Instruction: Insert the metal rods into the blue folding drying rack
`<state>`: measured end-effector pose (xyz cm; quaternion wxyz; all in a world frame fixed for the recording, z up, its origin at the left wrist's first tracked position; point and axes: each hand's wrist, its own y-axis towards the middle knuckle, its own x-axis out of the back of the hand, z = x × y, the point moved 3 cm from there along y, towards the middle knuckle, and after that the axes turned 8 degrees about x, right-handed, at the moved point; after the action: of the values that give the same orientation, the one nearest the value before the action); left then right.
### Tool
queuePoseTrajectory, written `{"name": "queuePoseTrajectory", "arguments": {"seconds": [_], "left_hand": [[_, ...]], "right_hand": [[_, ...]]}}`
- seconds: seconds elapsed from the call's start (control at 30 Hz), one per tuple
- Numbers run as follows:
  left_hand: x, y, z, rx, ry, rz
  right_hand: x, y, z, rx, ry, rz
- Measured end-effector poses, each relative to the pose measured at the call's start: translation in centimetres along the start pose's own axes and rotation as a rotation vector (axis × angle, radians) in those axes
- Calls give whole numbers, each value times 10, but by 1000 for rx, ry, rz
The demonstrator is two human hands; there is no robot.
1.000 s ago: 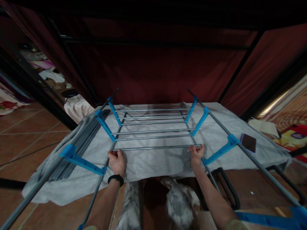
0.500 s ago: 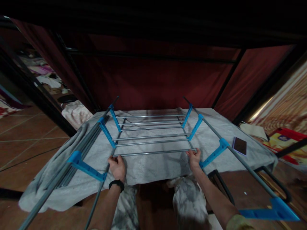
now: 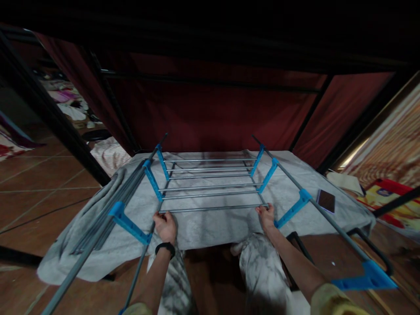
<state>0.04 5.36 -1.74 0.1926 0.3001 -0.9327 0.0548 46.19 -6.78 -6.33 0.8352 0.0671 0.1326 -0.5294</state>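
Note:
A rack frame of grey metal tubes with blue plastic brackets (image 3: 288,211) lies on a grey cloth (image 3: 216,232). Several thin crossbars run between its two sides. Nearest me is a single grey rod (image 3: 213,208), and both my hands are at its ends. My left hand (image 3: 166,226), with a dark band on the wrist, pinches the rod's left end beside the left side tube. At the right end, the fingers of my right hand (image 3: 266,216) close on the rod against the right side tube. The exact joints are partly hidden by my fingers.
A bundle of loose grey tubes (image 3: 114,210) lies on the cloth at the left. A phone (image 3: 326,201) rests at the right. Dark metal posts (image 3: 55,105) and a dark red curtain (image 3: 210,118) surround the surface. A red and yellow package (image 3: 390,205) is at far right.
The view has shifted slightly, so the rack's left side and my left hand appear farther right. Both hands keep their hold on the rod's ends.

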Motion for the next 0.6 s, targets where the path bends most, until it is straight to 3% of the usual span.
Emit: {"name": "queuePoseTrajectory", "arguments": {"seconds": [0.4,0.6], "left_hand": [[-2,1,4,-1,-15,-13],[-1,0,4,-3,-20,-27]], "right_hand": [[11,-6,13,-98,17,132],[12,-10,12,-98,59,122]]}}
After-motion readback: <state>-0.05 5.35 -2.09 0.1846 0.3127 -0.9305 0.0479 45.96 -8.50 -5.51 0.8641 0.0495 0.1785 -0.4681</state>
